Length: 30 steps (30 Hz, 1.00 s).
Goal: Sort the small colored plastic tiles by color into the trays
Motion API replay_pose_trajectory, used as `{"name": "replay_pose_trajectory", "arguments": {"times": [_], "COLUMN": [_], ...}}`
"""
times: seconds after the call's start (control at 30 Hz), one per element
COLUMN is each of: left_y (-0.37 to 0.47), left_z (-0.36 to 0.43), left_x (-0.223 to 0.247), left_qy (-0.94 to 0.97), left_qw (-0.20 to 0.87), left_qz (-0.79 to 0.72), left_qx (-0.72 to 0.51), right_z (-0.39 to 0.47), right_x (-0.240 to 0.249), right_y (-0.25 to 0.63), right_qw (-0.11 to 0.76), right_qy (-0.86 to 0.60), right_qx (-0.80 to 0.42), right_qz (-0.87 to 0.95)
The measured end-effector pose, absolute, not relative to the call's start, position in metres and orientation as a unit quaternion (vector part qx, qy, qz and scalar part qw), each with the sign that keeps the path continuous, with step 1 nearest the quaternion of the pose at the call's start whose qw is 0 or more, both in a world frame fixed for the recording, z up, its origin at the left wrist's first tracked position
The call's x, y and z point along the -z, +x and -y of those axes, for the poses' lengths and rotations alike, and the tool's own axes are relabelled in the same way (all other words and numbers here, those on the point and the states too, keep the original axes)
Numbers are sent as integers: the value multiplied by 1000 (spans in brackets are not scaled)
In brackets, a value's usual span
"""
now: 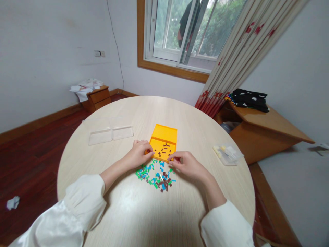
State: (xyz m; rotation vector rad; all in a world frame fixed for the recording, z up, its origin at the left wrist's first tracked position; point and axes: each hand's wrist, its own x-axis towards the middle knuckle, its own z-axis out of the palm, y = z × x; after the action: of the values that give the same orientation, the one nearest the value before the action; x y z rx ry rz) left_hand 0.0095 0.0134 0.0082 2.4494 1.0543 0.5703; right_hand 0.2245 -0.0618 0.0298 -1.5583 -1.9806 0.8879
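Observation:
An open, hinged yellow plastic box (pixel 166 131) lies on the table with its lid folded back. Small brown building bricks (pixel 165 149) are scattered inside its front half. My left hand (pixel 140 153) is closed at the box's left side, thumb by the front corner. At the front right corner, the fingers of my right hand (pixel 185 164) pinch the rim; whether a small brick is also between them cannot be made out. Just in front of the box lies a loose pile of green and blue bricks (pixel 145 172), with more brown bricks (pixel 166 181) at its right.
Clear plastic trays (pixel 100 136) rest on the round wooden table (pixel 154 216) at the left. Another clear container (pixel 226 156) with pale pieces is near the right edge. Beyond the table are a tilted wooden cabinet (pixel 269 127), a curtain (pixel 231 65) and a window.

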Motion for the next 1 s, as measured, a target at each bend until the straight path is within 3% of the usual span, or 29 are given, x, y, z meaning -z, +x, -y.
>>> {"name": "replay_pose_trajectory", "arguments": {"times": [0.4,1.0], "left_y": [11,11], "left_z": [-13,-11], "left_x": [-7,-9], "left_qy": [881,887], "left_qw": [203,218], "left_qz": [-379,-356], "left_qx": [-199,-195], "right_z": [68,69], "right_x": [-39,-38], "right_y": [212,208], "right_qw": [103,79], "right_qy": [-541,-508], "right_qx": [-315,-296], "right_qz": [773,805]}}
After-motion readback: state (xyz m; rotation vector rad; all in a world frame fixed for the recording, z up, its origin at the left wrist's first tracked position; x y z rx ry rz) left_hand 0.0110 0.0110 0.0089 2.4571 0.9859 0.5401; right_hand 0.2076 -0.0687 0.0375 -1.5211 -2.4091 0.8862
